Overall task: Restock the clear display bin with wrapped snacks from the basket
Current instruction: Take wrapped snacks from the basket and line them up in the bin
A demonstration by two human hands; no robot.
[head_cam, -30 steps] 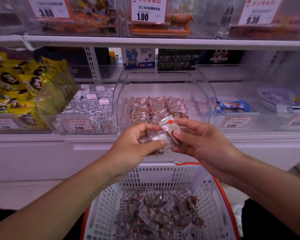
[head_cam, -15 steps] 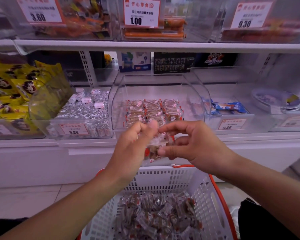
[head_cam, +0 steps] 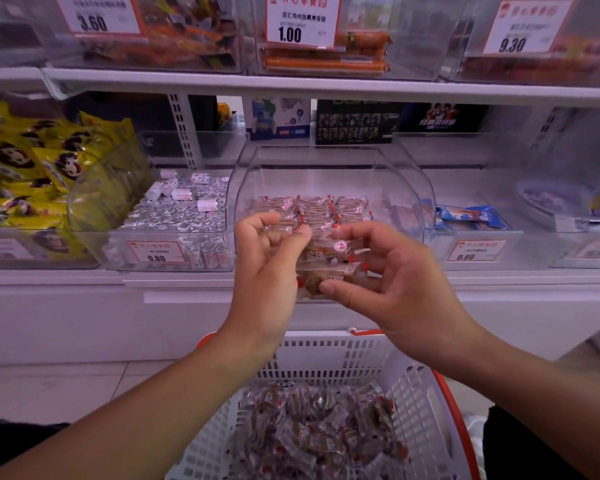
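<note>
A small stack of clear-wrapped snacks (head_cam: 329, 268) with red marks is held between both hands in front of the clear display bin (head_cam: 329, 168). My left hand (head_cam: 267, 268) pinches the stack's top left edge, and my right hand (head_cam: 399, 282) grips it from the right with thumb below and fingers above. Rows of the same snacks (head_cam: 312, 211) lie in the bin behind my fingers. Below, the white basket (head_cam: 413, 393) with an orange rim holds several loose wrapped snacks (head_cam: 319, 431).
A bin of silver-wrapped candies (head_cam: 177, 216) stands left of the clear bin, with yellow packets (head_cam: 25, 168) further left. A bin with a blue packet (head_cam: 468, 216) stands to the right. An upper shelf (head_cam: 326, 86) with price-tagged bins overhangs.
Both hands have lifted the snack stack from just above the basket rim up to the front of the clear bin. The right hand's grip has shifted around the stack.
</note>
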